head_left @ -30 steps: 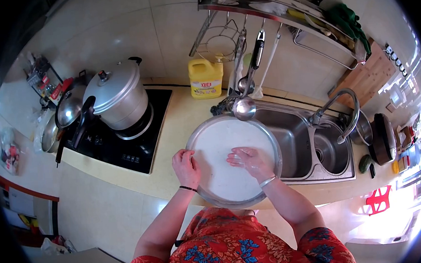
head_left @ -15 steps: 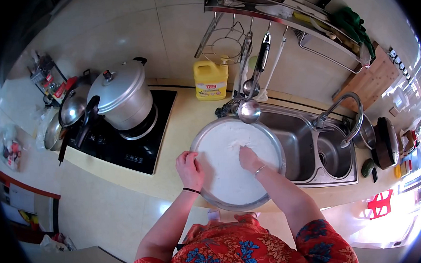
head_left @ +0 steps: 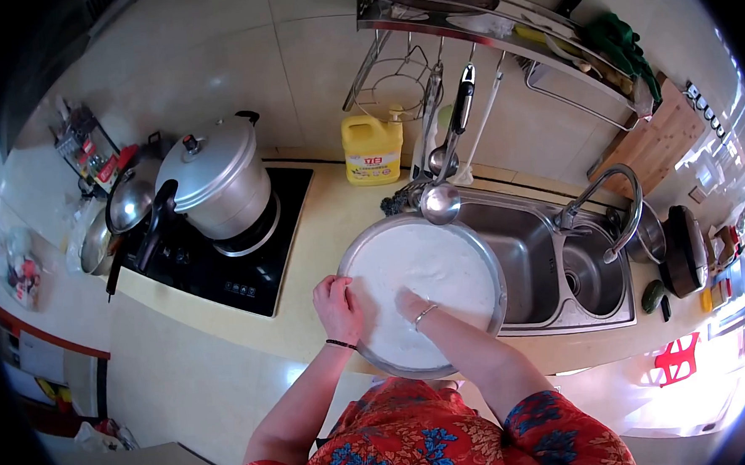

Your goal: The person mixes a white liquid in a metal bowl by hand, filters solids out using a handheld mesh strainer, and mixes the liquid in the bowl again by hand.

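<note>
A wide metal basin (head_left: 500, 310) stands at the counter's front edge. White milky liquid (head_left: 424, 255) fills it nearly to the rim. My left hand (head_left: 338, 308) holds the basin's left rim, its fingers curled at the edge. Dipped into the liquid, left of its middle, is my right hand (head_left: 410, 305). Its fingers are under the surface and hidden, so their pose does not show. Ripples spread over the liquid beyond that hand. A steel ladle (head_left: 440, 202) hangs just behind the basin's far rim.
Right of the basin is a double steel sink (head_left: 517, 259) with a curved faucet (head_left: 637, 210). To the left, a large pressure cooker (head_left: 218, 182) sits on a black cooktop (head_left: 257, 272). A yellow detergent jug (head_left: 372, 152) stands by the wall, under a utensil rack (head_left: 497, 32).
My right hand has moved left and toward me through the liquid and sits deeper in it. My left hand stays at the basin's rim.
</note>
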`<action>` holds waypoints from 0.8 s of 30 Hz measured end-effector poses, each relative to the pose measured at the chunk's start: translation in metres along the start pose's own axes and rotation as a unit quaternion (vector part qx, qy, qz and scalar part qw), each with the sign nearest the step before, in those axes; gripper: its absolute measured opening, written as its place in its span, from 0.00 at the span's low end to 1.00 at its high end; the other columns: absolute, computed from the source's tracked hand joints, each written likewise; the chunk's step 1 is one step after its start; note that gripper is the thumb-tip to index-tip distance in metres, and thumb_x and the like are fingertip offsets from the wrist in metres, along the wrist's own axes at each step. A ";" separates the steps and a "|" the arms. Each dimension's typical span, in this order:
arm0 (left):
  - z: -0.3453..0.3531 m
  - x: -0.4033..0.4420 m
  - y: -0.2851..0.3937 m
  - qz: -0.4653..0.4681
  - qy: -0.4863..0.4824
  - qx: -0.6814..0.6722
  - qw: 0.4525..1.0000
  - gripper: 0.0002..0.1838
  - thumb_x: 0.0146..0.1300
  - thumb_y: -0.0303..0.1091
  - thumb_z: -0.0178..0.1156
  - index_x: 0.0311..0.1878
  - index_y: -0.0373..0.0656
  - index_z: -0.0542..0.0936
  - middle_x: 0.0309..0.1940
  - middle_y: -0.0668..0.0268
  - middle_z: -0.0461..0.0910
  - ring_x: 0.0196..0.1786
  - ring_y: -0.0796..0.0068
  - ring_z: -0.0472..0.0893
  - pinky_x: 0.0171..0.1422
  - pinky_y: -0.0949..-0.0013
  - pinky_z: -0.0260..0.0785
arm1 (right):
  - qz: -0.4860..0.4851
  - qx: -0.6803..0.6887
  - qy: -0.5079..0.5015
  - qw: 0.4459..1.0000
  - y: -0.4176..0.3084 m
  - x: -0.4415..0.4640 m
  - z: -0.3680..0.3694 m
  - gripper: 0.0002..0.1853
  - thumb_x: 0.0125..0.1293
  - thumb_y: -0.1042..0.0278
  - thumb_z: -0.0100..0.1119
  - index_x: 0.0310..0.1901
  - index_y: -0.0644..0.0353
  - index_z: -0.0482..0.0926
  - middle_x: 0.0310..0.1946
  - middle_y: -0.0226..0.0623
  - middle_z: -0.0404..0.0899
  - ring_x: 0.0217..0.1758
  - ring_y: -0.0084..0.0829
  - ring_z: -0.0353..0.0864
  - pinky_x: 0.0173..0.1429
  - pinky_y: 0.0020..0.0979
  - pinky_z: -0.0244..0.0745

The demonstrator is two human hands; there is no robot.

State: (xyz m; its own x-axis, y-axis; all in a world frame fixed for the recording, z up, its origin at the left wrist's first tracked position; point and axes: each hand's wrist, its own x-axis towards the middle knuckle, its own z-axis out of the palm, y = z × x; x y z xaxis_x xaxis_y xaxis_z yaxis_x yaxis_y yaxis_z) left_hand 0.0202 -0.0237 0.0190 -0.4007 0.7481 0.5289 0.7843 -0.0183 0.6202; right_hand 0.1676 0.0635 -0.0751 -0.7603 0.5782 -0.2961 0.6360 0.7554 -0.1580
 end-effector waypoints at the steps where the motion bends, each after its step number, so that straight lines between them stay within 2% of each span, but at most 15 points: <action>1: 0.000 0.000 0.000 0.001 0.002 0.000 1.000 0.10 0.50 0.20 0.54 0.37 0.42 0.74 0.40 0.58 0.71 0.46 0.57 0.68 0.51 0.61 0.61 | -0.001 0.014 -0.001 1.000 -0.007 -0.001 -0.007 0.13 0.57 0.78 0.41 0.36 0.67 0.77 0.39 0.50 0.77 0.43 0.41 0.76 0.50 0.36 0.71; 7: 0.002 0.000 -0.002 0.003 0.009 -0.002 1.000 0.09 0.51 0.22 0.54 0.37 0.43 0.74 0.39 0.58 0.71 0.45 0.58 0.69 0.50 0.61 0.61 | 0.004 0.100 0.079 0.992 -0.041 0.023 0.001 0.12 0.56 0.77 0.41 0.35 0.67 0.77 0.38 0.51 0.76 0.42 0.42 0.76 0.49 0.37 0.71; 13: 0.003 -0.001 -0.004 0.006 0.017 -0.008 1.000 0.08 0.52 0.23 0.54 0.37 0.43 0.74 0.40 0.58 0.71 0.45 0.58 0.69 0.50 0.61 0.61 | 0.006 0.248 0.182 0.952 -0.075 0.041 0.001 0.12 0.56 0.77 0.41 0.35 0.67 0.77 0.37 0.52 0.76 0.41 0.43 0.76 0.49 0.38 0.71; 16: 0.004 -0.001 -0.003 0.003 0.019 -0.015 1.000 0.08 0.52 0.23 0.54 0.37 0.43 0.74 0.40 0.58 0.71 0.45 0.58 0.69 0.50 0.61 0.61 | 0.036 0.328 0.219 0.918 -0.081 0.028 0.009 0.12 0.56 0.77 0.41 0.34 0.67 0.77 0.36 0.53 0.76 0.41 0.44 0.76 0.48 0.38 0.71; 18: 0.003 -0.001 -0.002 0.002 0.018 -0.019 1.000 0.08 0.52 0.23 0.54 0.37 0.43 0.74 0.40 0.58 0.71 0.45 0.58 0.69 0.50 0.61 0.62 | 0.107 0.409 0.298 0.856 -0.083 0.012 0.020 0.12 0.56 0.77 0.41 0.34 0.67 0.77 0.36 0.53 0.76 0.41 0.44 0.76 0.48 0.38 0.71; 19: 0.003 -0.001 -0.002 0.003 0.017 -0.017 1.000 0.08 0.52 0.23 0.53 0.37 0.43 0.74 0.40 0.58 0.71 0.45 0.58 0.69 0.50 0.62 0.62 | 0.119 0.421 0.279 0.855 -0.078 0.003 0.023 0.12 0.55 0.77 0.41 0.34 0.67 0.77 0.36 0.53 0.76 0.40 0.44 0.76 0.48 0.38 0.71; 20: 0.003 0.000 -0.002 0.004 0.017 -0.016 1.000 0.08 0.52 0.23 0.53 0.37 0.43 0.74 0.40 0.58 0.71 0.45 0.58 0.69 0.50 0.62 0.62 | 0.039 0.354 0.094 0.930 -0.053 -0.025 0.008 0.12 0.55 0.76 0.41 0.34 0.68 0.77 0.35 0.54 0.76 0.40 0.45 0.76 0.47 0.39 0.71; 21: 0.003 0.000 -0.002 0.005 0.016 -0.017 1.000 0.08 0.52 0.23 0.53 0.37 0.43 0.74 0.40 0.58 0.71 0.45 0.58 0.69 0.50 0.62 0.62 | -0.044 0.269 -0.097 0.957 -0.043 -0.041 -0.002 0.12 0.55 0.76 0.41 0.33 0.68 0.77 0.34 0.55 0.76 0.39 0.46 0.76 0.47 0.40 0.71; 24: 0.003 -0.001 -0.001 0.003 0.022 -0.024 0.999 0.10 0.50 0.23 0.54 0.37 0.42 0.74 0.39 0.58 0.71 0.44 0.57 0.69 0.50 0.59 0.61 | -0.050 0.287 -0.045 0.955 -0.048 -0.053 -0.015 0.11 0.54 0.73 0.44 0.31 0.69 0.76 0.31 0.57 0.75 0.36 0.49 0.76 0.44 0.41 0.70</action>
State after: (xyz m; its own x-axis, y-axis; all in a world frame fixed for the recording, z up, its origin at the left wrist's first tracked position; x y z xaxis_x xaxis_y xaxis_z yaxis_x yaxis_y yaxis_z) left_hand 0.0210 -0.0217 0.0158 -0.4171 0.7182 0.5570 0.7640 -0.0548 0.6429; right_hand 0.1759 0.0012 -0.0380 -0.8227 0.4634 -0.3292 0.5486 0.4958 -0.6732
